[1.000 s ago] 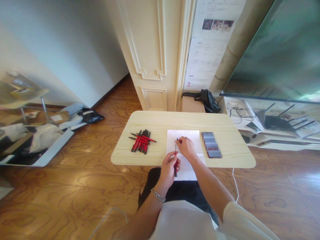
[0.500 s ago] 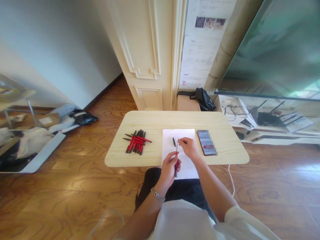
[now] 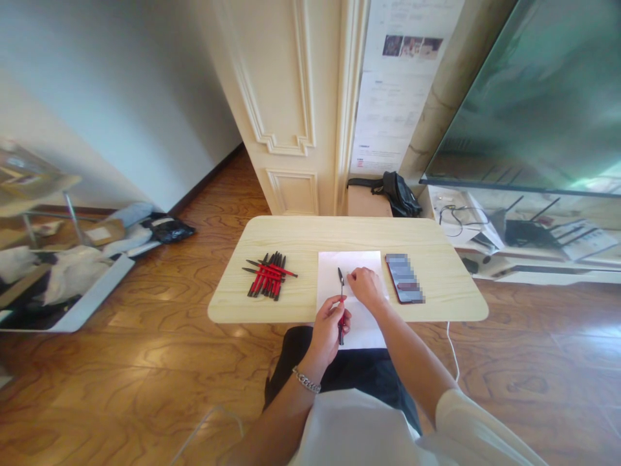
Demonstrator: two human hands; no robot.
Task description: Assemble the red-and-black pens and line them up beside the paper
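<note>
My left hand (image 3: 330,327) is closed around a red pen barrel (image 3: 341,331) with a dark end. A thin refill (image 3: 342,292) sticks up out of the barrel, away from me. Just beyond the refill's tip, a black pointed pen piece (image 3: 340,276) lies on the white sheet of paper (image 3: 361,330); whether they touch I cannot tell. My right hand (image 3: 367,287) is over the sheet, right of the refill, fingertips pinched together. Whatever they hold is too small to make out. Several red and black pens (image 3: 270,277) lie crossed in a pile to the left.
A phone (image 3: 405,279) lies right of the paper on the pale wooden table (image 3: 451,278). A white cable (image 3: 451,353) hangs below the table's right side. Behind stand a black bag (image 3: 398,194) on a box and a large screen (image 3: 533,103).
My right hand has drawn off the refill's upper end and moved slightly right. The refill's tip now lines up near the black piece. My left hand keeps its hold on the pen barrel.
</note>
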